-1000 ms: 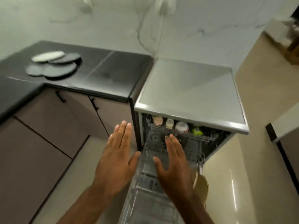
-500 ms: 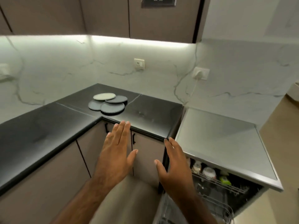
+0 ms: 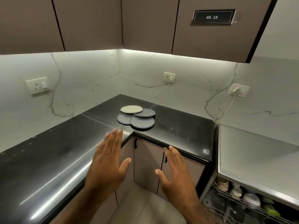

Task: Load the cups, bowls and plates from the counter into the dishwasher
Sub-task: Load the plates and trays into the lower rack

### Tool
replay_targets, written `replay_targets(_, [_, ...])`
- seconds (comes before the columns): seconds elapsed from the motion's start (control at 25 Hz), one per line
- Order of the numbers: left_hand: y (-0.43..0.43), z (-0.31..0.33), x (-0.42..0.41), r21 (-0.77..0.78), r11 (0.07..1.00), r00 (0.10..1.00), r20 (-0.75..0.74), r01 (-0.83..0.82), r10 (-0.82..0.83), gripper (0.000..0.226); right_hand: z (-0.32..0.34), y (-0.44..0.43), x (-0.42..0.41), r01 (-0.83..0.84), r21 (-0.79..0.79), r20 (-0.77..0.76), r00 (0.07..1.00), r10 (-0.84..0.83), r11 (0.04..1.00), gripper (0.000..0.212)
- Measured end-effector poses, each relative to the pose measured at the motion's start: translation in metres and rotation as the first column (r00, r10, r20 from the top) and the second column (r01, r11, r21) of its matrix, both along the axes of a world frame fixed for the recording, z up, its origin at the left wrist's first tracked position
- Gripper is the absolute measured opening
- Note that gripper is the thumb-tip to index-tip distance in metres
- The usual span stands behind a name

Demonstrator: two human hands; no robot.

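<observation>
Mid-frame on the surface [image 3: 181, 126], four overlapping plates [image 3: 137, 118]: stiff, prob. breakable; I'd grab the pale plate [image 3: 131, 109] by its rim. Left hand [image 3: 106, 164] & right hand [image 3: 175, 174] spread, empty.

My forearms [image 3: 199, 210] leave view at the bottom edge. The dishwasher [image 3: 258, 159] is cut off right and below; dishes [image 3: 250, 198] in its rack [image 3: 226, 194] are too blurred to name. Overlapping plates [image 3: 137, 116] partly hide each other.

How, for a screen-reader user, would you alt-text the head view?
A left hand and right hand, both open and empty, stretch toward four overlapping plates on a black corner counter; a part-loaded dishwasher stands open at lower right.
</observation>
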State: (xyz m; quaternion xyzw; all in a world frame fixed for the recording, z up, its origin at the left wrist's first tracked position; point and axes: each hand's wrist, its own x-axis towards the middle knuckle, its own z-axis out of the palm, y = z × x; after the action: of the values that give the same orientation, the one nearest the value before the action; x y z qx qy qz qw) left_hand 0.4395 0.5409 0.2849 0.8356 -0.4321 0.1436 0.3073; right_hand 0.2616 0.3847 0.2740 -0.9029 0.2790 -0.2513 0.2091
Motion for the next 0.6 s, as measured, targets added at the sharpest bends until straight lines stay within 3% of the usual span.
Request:
replay_targets(0.28, [-0.031, -0.007, 0.063, 0.016, 1.0, 1.0, -0.01, 0.026, -0.026, 0.101, -0.003, -0.038, 0.066, 0.043, -0.027, -0.01, 0.999, -0.043, 0.999, 0.078])
replay_targets(0.6, [-0.132, -0.027, 0.155, 0.069, 0.998, 1.0, -0.004, 0.004, -0.004, 0.1, -0.015, -0.141, 0.169, -0.042, -0.023, 0.02, 0.999, 0.043, 0.999, 0.075])
